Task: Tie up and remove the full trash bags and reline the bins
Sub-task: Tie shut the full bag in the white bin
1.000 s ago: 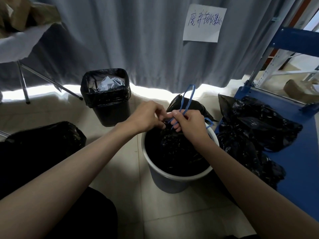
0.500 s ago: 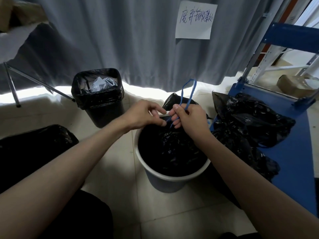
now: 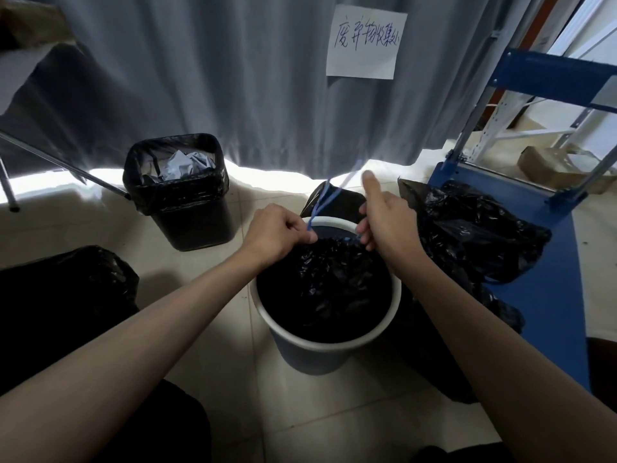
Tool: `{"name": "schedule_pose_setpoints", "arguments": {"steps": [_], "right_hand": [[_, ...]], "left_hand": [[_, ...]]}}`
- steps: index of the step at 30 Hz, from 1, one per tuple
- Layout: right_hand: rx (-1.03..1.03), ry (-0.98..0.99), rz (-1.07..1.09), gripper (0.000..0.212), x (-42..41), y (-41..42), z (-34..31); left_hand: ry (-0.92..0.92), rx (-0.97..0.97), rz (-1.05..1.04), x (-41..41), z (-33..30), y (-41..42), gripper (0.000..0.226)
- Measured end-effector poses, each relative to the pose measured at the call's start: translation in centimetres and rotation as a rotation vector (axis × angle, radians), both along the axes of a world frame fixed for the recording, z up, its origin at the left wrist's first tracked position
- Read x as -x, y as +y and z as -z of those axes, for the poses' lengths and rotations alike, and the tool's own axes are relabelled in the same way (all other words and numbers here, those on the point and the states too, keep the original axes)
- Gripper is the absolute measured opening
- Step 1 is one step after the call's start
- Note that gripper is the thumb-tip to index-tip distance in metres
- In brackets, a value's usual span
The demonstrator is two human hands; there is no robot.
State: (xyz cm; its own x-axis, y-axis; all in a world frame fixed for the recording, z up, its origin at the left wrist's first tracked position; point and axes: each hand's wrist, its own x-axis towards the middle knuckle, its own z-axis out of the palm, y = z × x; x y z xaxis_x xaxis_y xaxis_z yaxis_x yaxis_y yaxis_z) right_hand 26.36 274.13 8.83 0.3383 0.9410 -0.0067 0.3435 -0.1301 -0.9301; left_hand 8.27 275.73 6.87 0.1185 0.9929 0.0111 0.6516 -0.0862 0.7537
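Head view: looking down at two bare forearms reaching over a round bin on a tiled floor.
Round bin (image 3: 334, 349): standing upright in the middle, pale rim showing, with a black bag (image 3: 325, 282) sitting inside it, its crumpled top gathered toward the far edge.
Drawstring (image 3: 325, 202): thin and blue, rising in a blurred loop from the bag's gathered top, between the two hands.
Left hand (image 3: 278, 230): hovering over the far left of the rim, fingers curling inward and pinching the drawstring at its base.
Right hand (image 3: 384, 215): sitting over the far right of the rim, thumb sticking up, the other fingers curling down around the blue cord by the bag's edge.
Square bin (image 3: 182, 198): standing farther back on the left, lined in black, holding pale crumpled paper, well apart from the round bin.
Loose bags (image 3: 467, 235): black, lying heaped on the blue shelf base (image 3: 547, 295) just to the right of the round bin.
Curtain (image 3: 233, 78): grey, hanging behind everything, carrying a handwritten paper sign (image 3: 365, 41).
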Motion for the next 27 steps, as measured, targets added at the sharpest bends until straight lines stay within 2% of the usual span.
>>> {"name": "schedule_pose_setpoints", "arguments": {"steps": [2,5,7,12,16,18,21,23,27], "right_hand": [[0.032,0.012,0.062,0.061,-1.3,0.0,0.2],[0.090,-0.229,-0.006,0.042,-2.4,0.0,1.5],[0.110,-0.334,-0.027,0.038,-2.4,0.0,2.4],[0.224,-0.400,-0.016,0.071,-0.9,0.5,3.5],[0.300,-0.477,-0.114,0.042,0.2,1.1,4.3],[0.311,-0.402,-0.121,0.034,0.4,1.4,4.5],[0.248,-0.012,-0.044,0.022,0.6,1.3,4.3],[0.171,0.180,-0.026,0.017,0.7,1.1,3.8],[0.060,0.308,-0.096,0.024,0.6,0.9,3.0]], "left_hand": [[-0.023,0.013,-0.027,0.3,0.0,0.0,0.020],[-0.037,0.022,-0.024,0.3,-0.4,-0.1,0.017],[-0.028,0.022,-0.016,0.3,-0.6,-0.3,0.015],[0.021,0.008,0.010,0.6,-1.1,-1.3,0.010],[0.061,0.016,0.027,0.7,-1.3,-1.9,0.010],[0.073,0.014,0.027,0.8,-1.2,-2.0,0.009],[0.068,0.020,0.019,1.1,-1.2,-2.1,0.009],[0.063,0.019,0.017,1.3,-1.2,-2.0,0.009],[0.053,0.008,0.014,1.2,-1.3,-2.0,0.010]]}}
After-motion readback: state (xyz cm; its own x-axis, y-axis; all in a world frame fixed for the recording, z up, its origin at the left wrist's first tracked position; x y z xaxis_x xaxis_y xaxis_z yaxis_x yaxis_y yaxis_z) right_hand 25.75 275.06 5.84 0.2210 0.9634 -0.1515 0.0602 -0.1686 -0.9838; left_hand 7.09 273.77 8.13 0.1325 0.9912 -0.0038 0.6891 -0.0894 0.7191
